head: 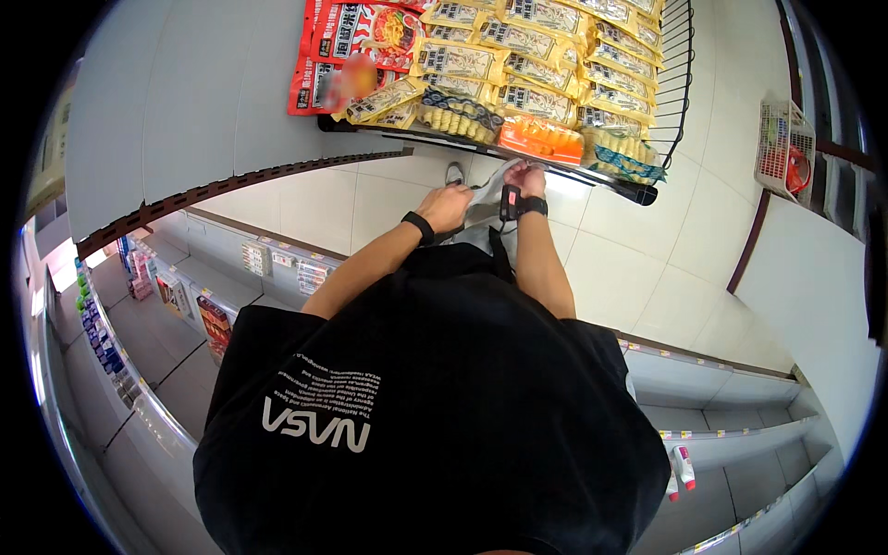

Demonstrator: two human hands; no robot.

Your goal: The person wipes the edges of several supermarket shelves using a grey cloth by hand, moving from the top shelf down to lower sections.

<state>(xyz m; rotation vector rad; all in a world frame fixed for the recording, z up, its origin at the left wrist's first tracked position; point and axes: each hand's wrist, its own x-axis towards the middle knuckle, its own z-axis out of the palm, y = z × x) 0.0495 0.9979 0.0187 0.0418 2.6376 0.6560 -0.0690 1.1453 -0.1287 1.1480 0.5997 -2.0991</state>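
Both hands are low in front of my body, beside the near edge of a black metal display rack (616,184). My left hand (445,208) is next to a whitish strip (490,186), possibly a plastic bag or cloth, that runs towards the other hand; its grip is not clear. My right hand (525,179) is bent close under the rack's edge, its fingers near the upper end of that strip and partly hidden. Yellow packets (534,100) fill the rack, with red noodle packets (354,31) at the left and an orange packet (541,141) at the front edge.
A grey shelf unit (187,90) stands at the left. Low shelves with boxes (212,322) lie at the lower left, and others (721,395) at the lower right. A wire basket (784,149) is at the far right, beyond the tiled floor (624,257).
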